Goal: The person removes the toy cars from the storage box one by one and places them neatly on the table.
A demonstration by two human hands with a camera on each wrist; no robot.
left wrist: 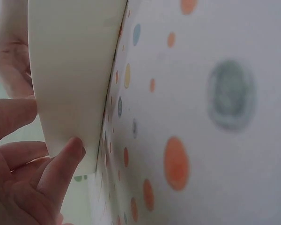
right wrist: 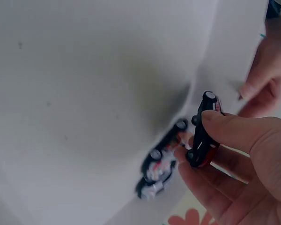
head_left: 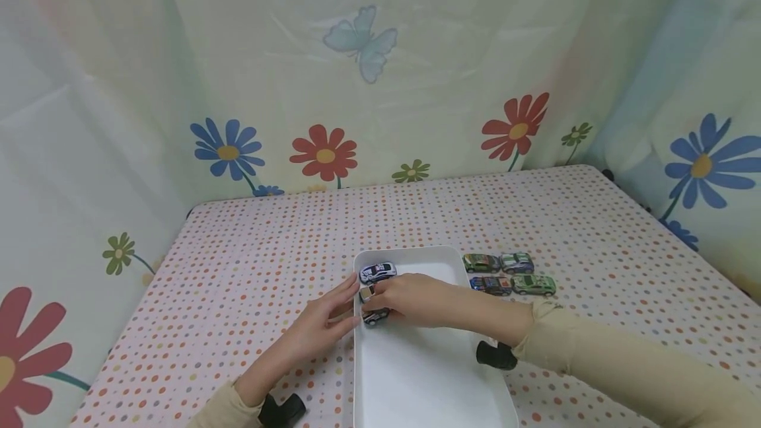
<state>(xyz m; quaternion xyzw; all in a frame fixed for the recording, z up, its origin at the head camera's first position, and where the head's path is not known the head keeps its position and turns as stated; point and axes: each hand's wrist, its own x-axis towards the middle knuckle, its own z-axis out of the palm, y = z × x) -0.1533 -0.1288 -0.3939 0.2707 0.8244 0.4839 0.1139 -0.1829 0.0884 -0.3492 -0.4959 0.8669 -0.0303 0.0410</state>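
Apparently mid-loading, the right hand [head_left: 416, 299] pinches a car [right wrist: 202, 143], relaxed left hand [head_left: 315, 325] touching the tray [head_left: 428, 362]; lowering should come next.

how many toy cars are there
7: two toy cars in the white tray, one car in the right hand, four cars right of the tray; the hand may hide more.
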